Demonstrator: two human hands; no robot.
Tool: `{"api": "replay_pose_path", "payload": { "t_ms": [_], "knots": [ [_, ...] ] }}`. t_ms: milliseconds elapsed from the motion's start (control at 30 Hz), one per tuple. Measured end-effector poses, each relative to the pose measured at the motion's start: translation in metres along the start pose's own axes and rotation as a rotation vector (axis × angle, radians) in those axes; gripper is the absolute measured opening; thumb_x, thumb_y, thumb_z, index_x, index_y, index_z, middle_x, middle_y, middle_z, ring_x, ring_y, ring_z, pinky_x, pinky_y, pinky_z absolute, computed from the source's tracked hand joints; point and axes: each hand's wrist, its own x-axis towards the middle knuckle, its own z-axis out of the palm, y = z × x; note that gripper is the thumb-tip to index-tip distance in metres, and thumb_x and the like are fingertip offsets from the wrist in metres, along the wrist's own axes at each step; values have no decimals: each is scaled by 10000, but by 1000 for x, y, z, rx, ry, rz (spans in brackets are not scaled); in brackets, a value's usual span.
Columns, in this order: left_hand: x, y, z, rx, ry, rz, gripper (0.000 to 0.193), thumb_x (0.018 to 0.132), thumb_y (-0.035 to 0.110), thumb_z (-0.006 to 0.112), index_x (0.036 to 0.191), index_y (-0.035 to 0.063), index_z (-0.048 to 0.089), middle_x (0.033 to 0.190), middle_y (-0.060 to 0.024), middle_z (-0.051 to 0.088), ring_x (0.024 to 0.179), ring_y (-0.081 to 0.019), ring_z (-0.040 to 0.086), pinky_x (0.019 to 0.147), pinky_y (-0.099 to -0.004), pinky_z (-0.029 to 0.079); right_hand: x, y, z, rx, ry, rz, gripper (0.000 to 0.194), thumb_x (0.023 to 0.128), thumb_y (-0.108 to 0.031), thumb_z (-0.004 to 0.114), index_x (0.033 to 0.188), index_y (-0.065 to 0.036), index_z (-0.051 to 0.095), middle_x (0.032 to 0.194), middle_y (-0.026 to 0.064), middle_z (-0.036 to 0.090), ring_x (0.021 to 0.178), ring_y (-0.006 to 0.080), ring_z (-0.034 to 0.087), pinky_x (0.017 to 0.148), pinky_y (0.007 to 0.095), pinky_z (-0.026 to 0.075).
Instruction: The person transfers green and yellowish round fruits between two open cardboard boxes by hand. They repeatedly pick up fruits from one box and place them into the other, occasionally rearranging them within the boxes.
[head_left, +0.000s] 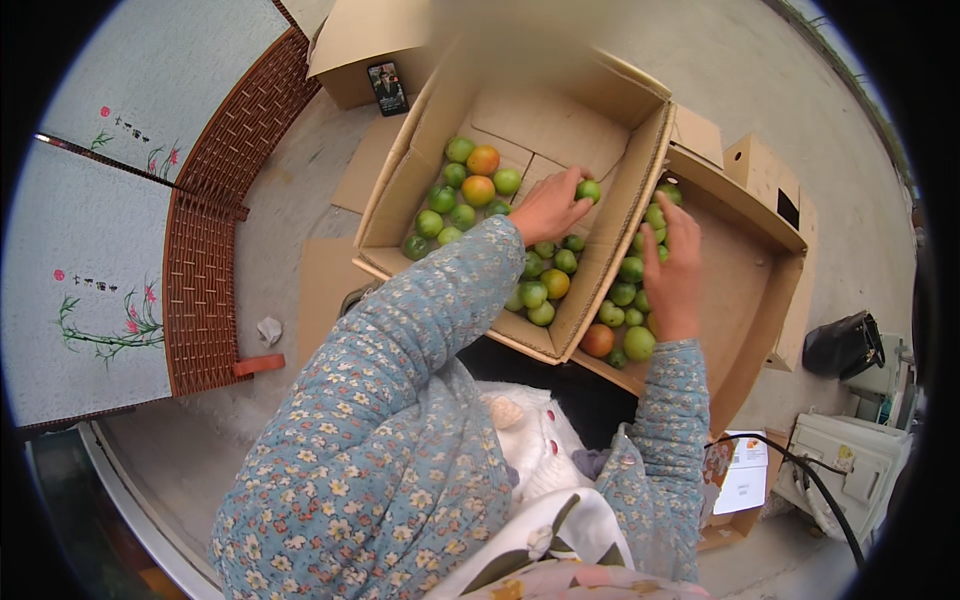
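Inside the deep cardboard box (637, 161), my left hand (551, 206) has its fingertips around a small green tomato (588, 190). Green and orange-tinged tomatoes (478, 190) lie along the left part of this box's floor, and another group (555, 283) sits in its near right corner. My right hand (673, 262), slightly blurred, is over the left side of a shallower cardboard box (742, 277). Its thumb and fingers are spread above green tomatoes (631, 268) and partly hide them. A reddish tomato (598, 340) rests near that box's near corner.
A phone (388, 88) with a lit screen leans against a cardboard box (360, 45) at the upper left. A folding screen (210, 285) stands at left. On the right are a black bag (844, 345), a white plastic container (840, 465) and a black cable (814, 472).
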Motion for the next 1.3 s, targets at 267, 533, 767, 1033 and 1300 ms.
{"api": "replay_pose_path", "payload": {
  "t_ms": [267, 533, 767, 1033, 1300],
  "knots": [
    [-17, 37, -29, -248, -189, 226, 440, 898, 209, 684, 1279, 54, 527, 1027, -55, 639, 1024, -176, 600, 949, -328, 459, -1, -16, 5, 144, -112, -122, 564, 755, -17, 719, 1295, -101, 578, 1103, 118, 615, 991, 323, 579, 846, 419, 488],
    [-12, -21, -32, 562, -218, 102, 530, 799, 314, 735, 1248, 86, 569, 1028, -172, 662, 990, -337, 631, 836, -450, 512, -5, 19, -8, -594, 25, 249, 394, 851, -155, 683, 1236, -139, 599, 1087, 89, 603, 1031, 283, 558, 917, 389, 433],
    [-15, -16, -14, 567, -309, -27, 498, 814, 345, 720, 1196, 68, 560, 948, -194, 676, 891, -346, 660, 780, -445, 519, -4, 6, -1, -171, 31, 34, 385, 868, -160, 679, 1244, -115, 614, 1127, 102, 614, 1063, 288, 562, 935, 406, 434],
    [-18, 35, -11, -676, -278, 68, 445, 858, 255, 731, 1181, 2, 559, 843, -41, 646, 784, -108, 570, 721, -278, 484, -5, -20, 3, 60, -170, -115, 575, 763, -121, 740, 1315, -123, 578, 1130, 93, 618, 1018, 296, 562, 894, 404, 438],
    [-17, 0, -1, 77, -192, 124, 556, 797, 320, 759, 1229, 34, 558, 932, -159, 645, 909, -289, 630, 804, -393, 517, -6, -2, 6, 107, 251, 265, 485, 887, -228, 708, 1306, -56, 535, 1138, 145, 611, 977, 281, 580, 876, 384, 451]
  ]
}}
